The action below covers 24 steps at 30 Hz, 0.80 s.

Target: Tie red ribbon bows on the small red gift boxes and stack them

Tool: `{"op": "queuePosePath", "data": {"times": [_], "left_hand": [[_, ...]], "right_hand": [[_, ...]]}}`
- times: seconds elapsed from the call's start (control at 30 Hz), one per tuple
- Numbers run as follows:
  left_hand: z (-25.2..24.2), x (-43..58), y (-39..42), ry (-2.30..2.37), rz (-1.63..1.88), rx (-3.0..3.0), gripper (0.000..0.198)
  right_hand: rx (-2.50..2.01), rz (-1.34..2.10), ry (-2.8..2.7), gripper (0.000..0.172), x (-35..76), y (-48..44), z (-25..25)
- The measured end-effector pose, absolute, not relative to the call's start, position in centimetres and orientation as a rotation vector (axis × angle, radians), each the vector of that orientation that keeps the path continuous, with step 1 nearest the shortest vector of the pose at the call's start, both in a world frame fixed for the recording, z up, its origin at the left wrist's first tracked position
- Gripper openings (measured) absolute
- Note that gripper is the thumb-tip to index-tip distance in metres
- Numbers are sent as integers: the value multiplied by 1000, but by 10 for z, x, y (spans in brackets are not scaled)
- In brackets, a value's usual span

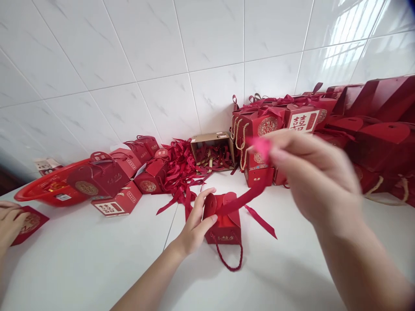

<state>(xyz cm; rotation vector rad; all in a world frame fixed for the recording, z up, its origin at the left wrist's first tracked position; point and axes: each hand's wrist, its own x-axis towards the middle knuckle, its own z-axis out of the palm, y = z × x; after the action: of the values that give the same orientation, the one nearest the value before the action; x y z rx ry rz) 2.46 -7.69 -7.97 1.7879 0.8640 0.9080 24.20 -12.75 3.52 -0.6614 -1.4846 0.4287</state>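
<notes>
A small red gift box with rounded top flaps stands on the white table, a dark red cord handle drooping from its front. My left hand grips the box at its left side, thumb near the flaps and fingers along the edge. Up to the right, my right hand, blurred by motion, pinches the end of a red ribbon. The ribbon slants down from those fingers to the top of the box. Another red ribbon end sticks out at the box's right.
Behind lie a heap of red ribbons and a carton of red strips. Stacked red boxes fill the right. On the left are more gift boxes, a red basin and another person's hand on a red box.
</notes>
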Motion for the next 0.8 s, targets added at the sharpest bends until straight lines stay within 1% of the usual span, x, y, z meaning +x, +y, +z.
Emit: {"op": "queuePosePath", "data": {"times": [0.1,0.17,0.27,0.4,0.67,0.8], "left_hand": [[-85,23,-74,761,1140,1744,49],[-88,23,-72,760,1264,1712,50],[-90,24,-71,759,1299,1649,53],[-91,26,-70,722,1324,1672,53],[-90,26,-73,688,1279,1678,53],[-90,26,-73,683,1269,1680,55]], "right_hand": [[-837,638,-1739,17,234,-100,19],[-951,745,-1866,15,225,-83,6],[-1030,874,-1981,14,213,-69,-13],[-1091,883,-2006,14,205,-67,-24],[-1190,872,-2022,17,196,-69,-27],[-1218,913,-2018,15,191,-68,-33]]}}
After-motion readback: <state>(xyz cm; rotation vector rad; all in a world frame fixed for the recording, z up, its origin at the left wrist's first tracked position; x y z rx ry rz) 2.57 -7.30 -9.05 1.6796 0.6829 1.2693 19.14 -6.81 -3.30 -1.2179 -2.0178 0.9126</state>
